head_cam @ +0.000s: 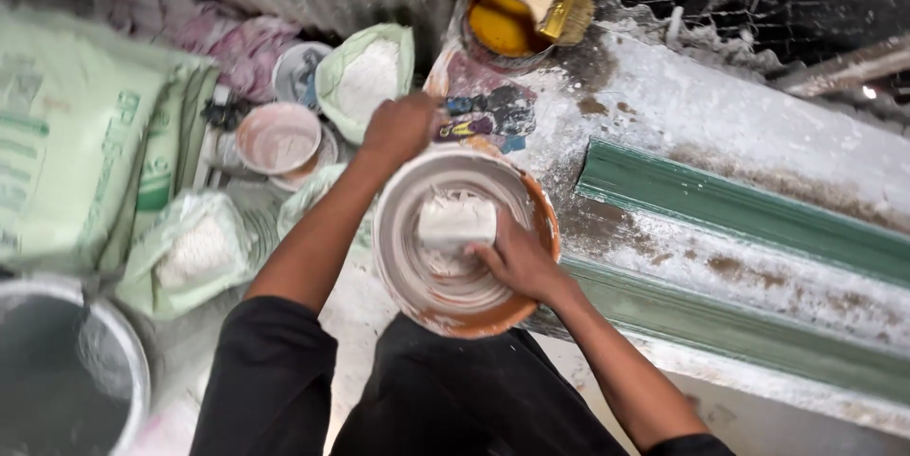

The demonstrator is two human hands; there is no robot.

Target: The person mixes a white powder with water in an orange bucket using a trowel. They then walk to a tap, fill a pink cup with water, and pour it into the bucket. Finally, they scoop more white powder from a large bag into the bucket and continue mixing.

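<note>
A round orange bowl (pixel 545 228), coated inside with white plaster, sits in front of me. My left hand (pixel 400 126) grips its far rim. My right hand (pixel 517 257) reaches into the bowl and holds a white block-shaped scraper (pixel 457 220) against the wet white mix at the middle. Both my forearms are bare below black sleeves.
A tin of amber liquid (pixel 500 22) with a brush (pixel 550 3) across it stands behind. A long green mould (pixel 739 205) lies on the plaster-crusted slab at right. Open bags of white powder (pixel 365 72), small pink bowls (pixel 278 138), a green sack (pixel 76 134) and a grey bucket (pixel 66 371) crowd the left.
</note>
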